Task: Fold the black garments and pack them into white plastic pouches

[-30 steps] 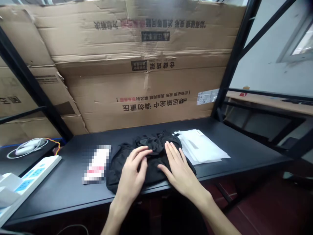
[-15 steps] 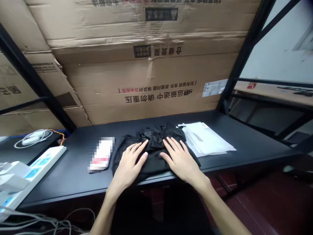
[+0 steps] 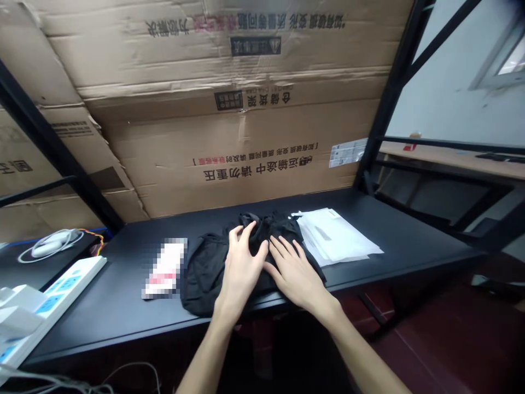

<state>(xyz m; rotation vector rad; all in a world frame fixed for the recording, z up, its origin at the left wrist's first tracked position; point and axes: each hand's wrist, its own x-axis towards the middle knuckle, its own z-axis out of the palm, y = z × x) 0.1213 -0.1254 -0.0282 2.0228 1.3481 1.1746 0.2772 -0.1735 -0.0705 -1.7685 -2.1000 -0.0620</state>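
A bunched black cloth (image 3: 203,273), perhaps a garment, lies at the front of the black tabletop under both hands. My left hand (image 3: 244,265) rests on its middle, fingers bent and the thumb held away from them. Beside it, my right hand (image 3: 295,268) lies flat on the cloth with its fingers stretched out. The left thumb is close to the right fingertips; whether they touch I cannot tell. My palms hide part of the cloth.
White papers (image 3: 340,238) are stacked right of the cloth. A phone-shaped item (image 3: 165,268), blurred out, lies on the left. Beyond it sits a white power strip (image 3: 61,295) with plugs. A cardboard sheet (image 3: 246,126) stands behind, between black frame posts (image 3: 379,104).
My left hand has moved right across the cloth, closer to my right hand, and its fingers have bent. More of the cloth's left side shows. The camera view has shifted slightly.
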